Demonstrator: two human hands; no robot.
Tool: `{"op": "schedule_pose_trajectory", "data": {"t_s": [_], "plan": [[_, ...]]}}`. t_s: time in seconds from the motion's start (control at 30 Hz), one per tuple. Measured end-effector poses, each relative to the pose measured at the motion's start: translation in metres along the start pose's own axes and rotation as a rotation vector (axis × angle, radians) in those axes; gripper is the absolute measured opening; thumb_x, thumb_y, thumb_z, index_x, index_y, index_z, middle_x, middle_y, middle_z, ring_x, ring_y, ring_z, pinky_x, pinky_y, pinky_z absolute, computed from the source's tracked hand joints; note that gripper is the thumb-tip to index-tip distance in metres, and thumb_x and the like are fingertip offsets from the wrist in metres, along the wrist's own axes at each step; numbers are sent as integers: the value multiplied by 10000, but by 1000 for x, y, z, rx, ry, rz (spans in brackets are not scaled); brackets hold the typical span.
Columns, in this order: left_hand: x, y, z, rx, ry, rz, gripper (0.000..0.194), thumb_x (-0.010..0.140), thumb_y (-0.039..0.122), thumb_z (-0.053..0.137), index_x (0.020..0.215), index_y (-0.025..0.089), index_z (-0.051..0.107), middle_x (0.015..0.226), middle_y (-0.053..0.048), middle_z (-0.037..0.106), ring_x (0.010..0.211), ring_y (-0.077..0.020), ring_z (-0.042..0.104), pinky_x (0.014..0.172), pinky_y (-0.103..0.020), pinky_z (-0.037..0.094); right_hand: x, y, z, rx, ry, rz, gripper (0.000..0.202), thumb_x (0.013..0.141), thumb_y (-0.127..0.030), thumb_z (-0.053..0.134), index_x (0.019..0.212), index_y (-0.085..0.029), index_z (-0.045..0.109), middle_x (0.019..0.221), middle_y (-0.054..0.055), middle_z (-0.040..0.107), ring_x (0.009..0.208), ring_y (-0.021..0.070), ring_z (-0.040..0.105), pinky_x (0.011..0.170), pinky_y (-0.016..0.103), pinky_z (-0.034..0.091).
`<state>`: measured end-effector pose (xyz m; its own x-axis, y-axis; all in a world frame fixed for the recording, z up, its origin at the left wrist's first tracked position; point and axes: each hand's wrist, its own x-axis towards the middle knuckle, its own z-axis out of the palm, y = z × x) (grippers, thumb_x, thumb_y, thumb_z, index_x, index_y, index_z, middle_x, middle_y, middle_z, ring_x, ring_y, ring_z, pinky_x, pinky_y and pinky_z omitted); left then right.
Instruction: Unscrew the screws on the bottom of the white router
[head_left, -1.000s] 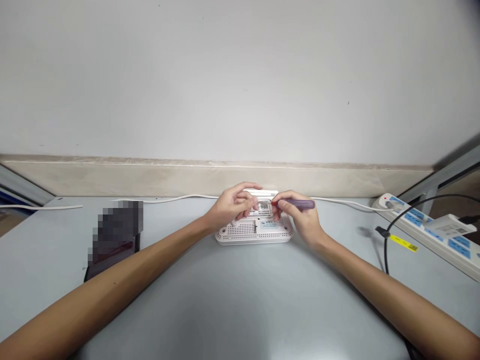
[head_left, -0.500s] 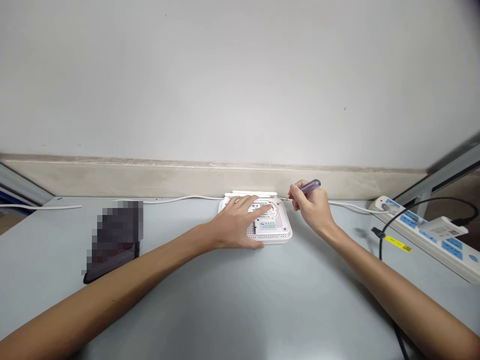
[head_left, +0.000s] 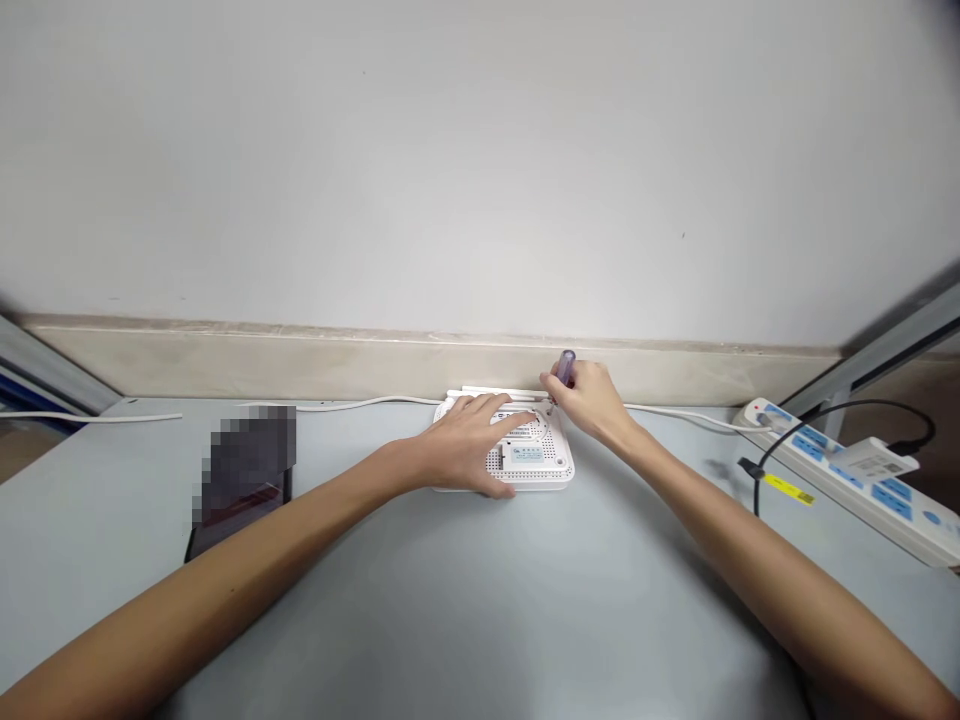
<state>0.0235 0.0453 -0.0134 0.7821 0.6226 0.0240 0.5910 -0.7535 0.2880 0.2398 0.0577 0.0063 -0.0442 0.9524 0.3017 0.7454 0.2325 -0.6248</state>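
Observation:
A white router point(head_left: 559, 472) lies with its vented, labelled underside up on the grey table, its folded antennas point(head_left: 495, 392) along the far edge. Spread across the router's left part, my left hand point(head_left: 469, 445) presses flat with fingers apart. My right hand point(head_left: 589, 393) grips a screwdriver by its purple handle point(head_left: 566, 366). The screwdriver stands nearly upright, its tip at the router's far right corner. Whether the tip sits in a screw is too small to tell.
A white power strip point(head_left: 855, 490) with blue sockets lies at the right, holding a plugged-in white adapter point(head_left: 874, 460) with a black cable. A white cable point(head_left: 375, 402) runs along the wall. At the left lies a dark, pixelated flat object point(head_left: 251, 470).
My right hand has moved left onto the router's far right corner, and the screwdriver has swung from slanted to nearly upright. My left hand stays on the router.

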Motion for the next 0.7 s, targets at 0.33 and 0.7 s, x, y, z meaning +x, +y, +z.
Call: {"op": "schedule_pose_trajectory", "data": {"t_s": [0.33, 0.7], "plan": [[9, -2, 6, -105, 165, -70, 389, 973, 451, 352, 1279, 281, 524, 1226, -54, 548, 1122, -237, 502, 983, -407, 329, -7, 7, 19, 641, 192, -78, 198, 859, -387, 550, 785, -203, 554, 671, -8, 557, 599, 133, 530, 552, 255, 428], [10, 0, 10, -79, 221, -78, 346, 964, 426, 404, 1230, 258, 550, 1189, -52, 571, 1126, -240, 513, 1016, -445, 328, -4, -2, 22, 1092, -6, -16, 280, 902, -498, 443, 795, -268, 326, 536, -89, 271, 446, 113, 274, 507, 257, 378]]}}
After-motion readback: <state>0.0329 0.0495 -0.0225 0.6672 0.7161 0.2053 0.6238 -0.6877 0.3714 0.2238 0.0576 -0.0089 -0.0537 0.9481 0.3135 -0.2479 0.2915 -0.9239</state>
